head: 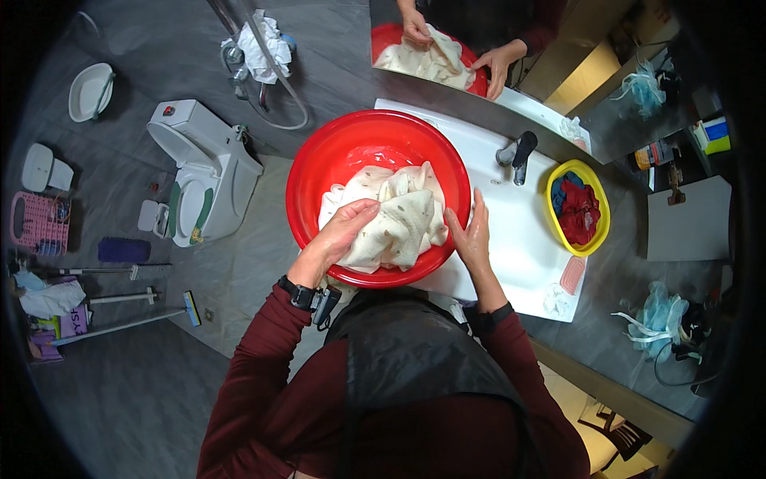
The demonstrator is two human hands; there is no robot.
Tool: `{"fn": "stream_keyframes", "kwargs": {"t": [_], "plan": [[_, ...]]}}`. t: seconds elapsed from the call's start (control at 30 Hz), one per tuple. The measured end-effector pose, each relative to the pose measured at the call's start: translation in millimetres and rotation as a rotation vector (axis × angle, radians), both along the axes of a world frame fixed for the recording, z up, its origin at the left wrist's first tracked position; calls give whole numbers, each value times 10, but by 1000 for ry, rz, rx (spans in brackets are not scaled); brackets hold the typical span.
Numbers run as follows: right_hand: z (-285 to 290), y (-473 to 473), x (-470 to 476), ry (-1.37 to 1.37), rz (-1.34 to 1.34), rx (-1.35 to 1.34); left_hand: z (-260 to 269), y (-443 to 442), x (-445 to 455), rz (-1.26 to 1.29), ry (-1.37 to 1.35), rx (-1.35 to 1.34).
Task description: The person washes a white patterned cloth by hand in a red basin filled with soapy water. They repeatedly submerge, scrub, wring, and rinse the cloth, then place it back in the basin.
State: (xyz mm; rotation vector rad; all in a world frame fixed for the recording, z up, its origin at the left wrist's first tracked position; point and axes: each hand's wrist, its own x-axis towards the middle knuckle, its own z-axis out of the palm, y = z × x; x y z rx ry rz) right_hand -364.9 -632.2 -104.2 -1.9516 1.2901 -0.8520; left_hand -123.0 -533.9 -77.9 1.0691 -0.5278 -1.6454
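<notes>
A round red plastic basin (311, 149) stands at the left end of the white washbasin (520, 263), partly over its edge. Bunched cream cloth with small dark spots (398, 230) lies in it, damp-looking. My left hand (342, 230) pinches a fold of this cloth between thumb and fingers on the near left side. My right hand (473, 233) is at the basin's right rim, fingers apart, its thumb close to the cloth's edge; it holds nothing. The mirror above repeats both hands, the cloth and the basin.
A black-handled faucet (520, 157) rises behind the washbasin. At its right end stand a yellow basin (603, 221) with red and blue cloth and a pink soap dish (573, 275). To the left are a toilet (224, 173), a shower hose (281, 72) and several long-handled cleaning tools (119, 329).
</notes>
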Motion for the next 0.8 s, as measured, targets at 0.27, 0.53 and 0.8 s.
{"fn": "stream_keyframes", "kwargs": {"t": [0.27,0.53,0.8], "plan": [[412,-495,636,-352,591,692,541,-482,391,-78,-98,-98],[37,-1006,1824,507,138,82,-828,-1254,1333,-531,-1288,-228],[-327,-837,1918,967,524,241,-904,-1103,848,-915,-1563,173]]}}
